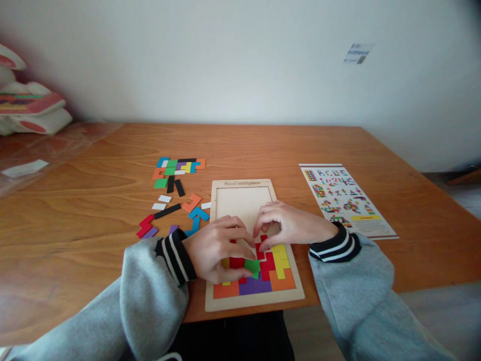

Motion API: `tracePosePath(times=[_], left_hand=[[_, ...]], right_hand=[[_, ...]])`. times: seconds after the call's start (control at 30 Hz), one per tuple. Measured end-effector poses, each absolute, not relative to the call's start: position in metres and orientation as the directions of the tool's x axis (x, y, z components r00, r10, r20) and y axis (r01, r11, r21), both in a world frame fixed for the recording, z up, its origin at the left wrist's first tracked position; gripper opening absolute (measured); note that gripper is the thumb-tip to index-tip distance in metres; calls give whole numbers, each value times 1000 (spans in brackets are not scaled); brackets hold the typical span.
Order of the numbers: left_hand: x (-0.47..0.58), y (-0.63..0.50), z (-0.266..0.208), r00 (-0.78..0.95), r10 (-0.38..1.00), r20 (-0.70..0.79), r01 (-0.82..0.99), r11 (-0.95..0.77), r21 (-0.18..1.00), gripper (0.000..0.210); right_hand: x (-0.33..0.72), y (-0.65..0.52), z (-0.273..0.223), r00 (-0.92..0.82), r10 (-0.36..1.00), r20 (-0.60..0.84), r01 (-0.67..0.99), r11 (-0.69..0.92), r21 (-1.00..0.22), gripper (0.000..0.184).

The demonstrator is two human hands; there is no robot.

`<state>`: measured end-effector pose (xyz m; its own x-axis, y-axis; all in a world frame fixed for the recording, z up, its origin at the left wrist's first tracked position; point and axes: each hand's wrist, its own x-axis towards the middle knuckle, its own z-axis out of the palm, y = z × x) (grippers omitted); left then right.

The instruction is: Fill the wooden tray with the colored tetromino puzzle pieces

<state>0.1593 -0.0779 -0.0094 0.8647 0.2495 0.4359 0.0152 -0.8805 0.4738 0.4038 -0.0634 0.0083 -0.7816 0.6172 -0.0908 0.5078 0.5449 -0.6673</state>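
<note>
The wooden tray (pixel 255 300) lies flat at the near edge of the table (pixel 93 200), in front of the wearer, apparently so both hands can reach it. Its raised rim bounds the coloured pieces packed at the near end; the far end is bare. The left hand (pixel 221 248) arches over the tray, fingers partly spread, thumb and fingertips at a green piece (pixel 253 268); whether they grip it cannot be confirmed. The right hand (pixel 285 223) is bent in a loose pinch over a red piece (pixel 264 239), a gap between thumb and forefinger; a firm hold is likewise unconfirmed. Loose pieces (pixel 167 211) lie left of the tray, probably for easy access. A printed sheet (pixel 347 200) lies to the right, its patterns uncovered, presumably for reference. The table surface is brown with visible grain; clear plastic film (pixel 75 143) covers its far left portion. Behind stands a pale wall (pixel 225 65) bearing a small label (pixel 356 53). A white-and-red object (pixel 33 108), unidentified, sits at far left.
</note>
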Motion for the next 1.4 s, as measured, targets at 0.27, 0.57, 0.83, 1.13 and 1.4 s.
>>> tracePosePath(times=[0.27, 0.57, 0.83, 1.13, 1.4], left_hand=[[157, -76, -13, 848, 266, 458, 83, -921, 381, 18], [157, -75, -20, 833, 283, 475, 137, -938, 317, 19], [158, -78, -12, 852, 224, 473, 58, -938, 341, 20], [158, -82, -7, 859, 182, 479, 10, -941, 339, 12], [159, -84, -4, 865, 134, 483, -19, -954, 298, 13]], right_hand=[[405, -63, 7, -775, 624, -101, 520, 538, -663, 34], [409, -62, 9, -731, 664, -155, 590, 501, -633, 33], [411, -62, 11, -722, 669, -178, 604, 482, -634, 28], [409, -61, 11, -724, 671, -158, 596, 494, -633, 20], [410, -63, 14, -733, 658, -172, 591, 491, -640, 33]])
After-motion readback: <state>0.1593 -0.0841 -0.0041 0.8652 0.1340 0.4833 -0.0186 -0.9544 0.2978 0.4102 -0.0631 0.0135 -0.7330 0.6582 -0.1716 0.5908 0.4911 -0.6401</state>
